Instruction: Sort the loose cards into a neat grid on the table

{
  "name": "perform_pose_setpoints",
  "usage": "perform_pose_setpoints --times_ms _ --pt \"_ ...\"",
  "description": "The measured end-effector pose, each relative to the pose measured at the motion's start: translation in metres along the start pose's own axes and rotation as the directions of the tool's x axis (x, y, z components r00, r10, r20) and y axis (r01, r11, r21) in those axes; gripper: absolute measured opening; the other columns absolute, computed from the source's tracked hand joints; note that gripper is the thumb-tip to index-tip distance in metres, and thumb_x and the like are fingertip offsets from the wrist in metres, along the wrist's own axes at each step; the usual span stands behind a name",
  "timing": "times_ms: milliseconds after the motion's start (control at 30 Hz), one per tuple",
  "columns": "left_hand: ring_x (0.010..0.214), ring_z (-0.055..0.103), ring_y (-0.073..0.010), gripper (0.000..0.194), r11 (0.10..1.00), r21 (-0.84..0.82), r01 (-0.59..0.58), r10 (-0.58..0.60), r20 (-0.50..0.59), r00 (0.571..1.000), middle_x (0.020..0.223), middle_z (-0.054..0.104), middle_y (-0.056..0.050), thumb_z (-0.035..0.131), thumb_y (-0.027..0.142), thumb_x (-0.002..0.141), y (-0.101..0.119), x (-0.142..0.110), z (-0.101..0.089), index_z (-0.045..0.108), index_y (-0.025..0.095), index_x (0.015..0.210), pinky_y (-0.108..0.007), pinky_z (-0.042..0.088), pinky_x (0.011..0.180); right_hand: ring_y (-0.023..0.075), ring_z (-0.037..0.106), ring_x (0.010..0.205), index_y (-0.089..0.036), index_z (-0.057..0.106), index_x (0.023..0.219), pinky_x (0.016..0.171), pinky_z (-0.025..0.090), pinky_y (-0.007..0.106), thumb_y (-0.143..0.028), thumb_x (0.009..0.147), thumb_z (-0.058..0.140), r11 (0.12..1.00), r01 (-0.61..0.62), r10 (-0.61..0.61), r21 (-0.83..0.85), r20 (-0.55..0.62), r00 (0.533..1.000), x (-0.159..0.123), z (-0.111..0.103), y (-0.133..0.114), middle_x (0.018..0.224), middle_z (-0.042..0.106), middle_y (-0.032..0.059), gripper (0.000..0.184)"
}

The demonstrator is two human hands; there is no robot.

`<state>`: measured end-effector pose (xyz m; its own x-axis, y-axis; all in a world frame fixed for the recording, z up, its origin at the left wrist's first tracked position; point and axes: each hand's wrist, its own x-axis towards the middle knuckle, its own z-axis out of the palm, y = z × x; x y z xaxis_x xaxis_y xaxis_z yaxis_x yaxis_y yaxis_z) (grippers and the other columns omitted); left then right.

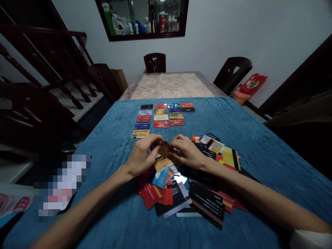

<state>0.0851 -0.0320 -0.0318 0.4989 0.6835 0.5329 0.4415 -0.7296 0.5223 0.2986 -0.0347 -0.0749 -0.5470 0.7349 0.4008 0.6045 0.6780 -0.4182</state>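
Between my left hand and my right hand is a brownish card, pinched by the fingers of both. Beneath it lies a loose pile of plastic cards, among them a yellow-gold card, a blue card, a red card and a black card. Part of the pile is hidden under my right hand and forearm. Farther up the cloth, several cards lie flat in neat columns, with a yellow card at the near end of the left column.
A blue cloth covers the near part of the table. At the left lie a blurred-out flat object and a printed plastic bag. Dark wooden chairs stand around the table, and a red bag sits at the right wall.
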Motion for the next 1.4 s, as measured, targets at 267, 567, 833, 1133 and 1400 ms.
perform_pose_setpoints --times_ms 267,567,833,1133,1400 --pt "0.073 0.064 -0.0123 0.028 0.993 0.079 0.087 -0.085 -0.029 0.996 0.090 0.069 0.000 0.053 0.011 0.083 -0.026 -0.025 0.004 0.059 0.018 0.110 -0.025 0.055 0.074 0.0214 0.057 0.090 -0.018 0.064 0.100 0.078 0.040 0.034 -0.016 0.091 0.054 1.000 0.020 -0.020 -0.007 -0.141 0.990 0.000 0.004 0.004 0.091 0.070 0.0081 0.014" --pt "0.094 0.069 -0.0167 0.029 0.998 0.059 0.018 -0.020 0.038 0.999 0.103 0.073 -0.005 0.051 0.010 0.087 -0.042 -0.037 0.016 0.065 0.017 0.111 -0.030 0.056 0.088 0.0216 0.056 0.093 -0.018 0.063 0.109 0.079 0.037 0.034 -0.015 0.093 0.051 0.989 0.067 -0.087 -0.129 -0.158 0.984 -0.001 0.010 0.007 0.096 0.072 0.0075 0.020" --pt "0.088 0.067 -0.0154 0.034 0.996 0.084 -0.019 0.013 0.063 0.998 0.096 0.070 -0.005 0.049 0.007 0.088 -0.045 -0.039 0.018 0.063 0.017 0.117 -0.028 0.056 0.082 0.0221 0.054 0.091 -0.021 0.062 0.120 0.079 0.035 0.035 -0.013 0.091 0.055 0.956 0.103 -0.130 -0.276 -0.081 0.988 -0.002 0.011 0.005 0.092 0.072 0.0062 0.031" --pt "0.094 0.069 -0.0175 0.027 0.997 0.072 0.001 -0.002 0.024 1.000 0.102 0.073 -0.007 0.049 0.011 0.090 -0.046 -0.035 0.020 0.065 0.017 0.111 -0.032 0.057 0.087 0.0226 0.053 0.090 -0.021 0.060 0.123 0.080 0.035 0.037 -0.015 0.089 0.058 0.921 0.088 -0.130 -0.380 -0.086 0.988 -0.001 0.015 0.007 0.095 0.070 0.0066 0.035" --pt "0.103 0.069 -0.0197 0.028 0.995 0.085 0.055 -0.052 -0.028 0.998 0.111 0.074 -0.008 0.049 0.014 0.091 -0.042 -0.031 0.015 0.065 0.017 0.114 -0.037 0.057 0.093 0.0257 0.052 0.097 -0.021 0.055 0.129 0.086 0.036 0.043 -0.018 0.089 0.053 0.900 0.070 -0.121 -0.430 -0.093 0.988 0.002 0.010 -0.001 0.111 0.064 0.0109 0.041"
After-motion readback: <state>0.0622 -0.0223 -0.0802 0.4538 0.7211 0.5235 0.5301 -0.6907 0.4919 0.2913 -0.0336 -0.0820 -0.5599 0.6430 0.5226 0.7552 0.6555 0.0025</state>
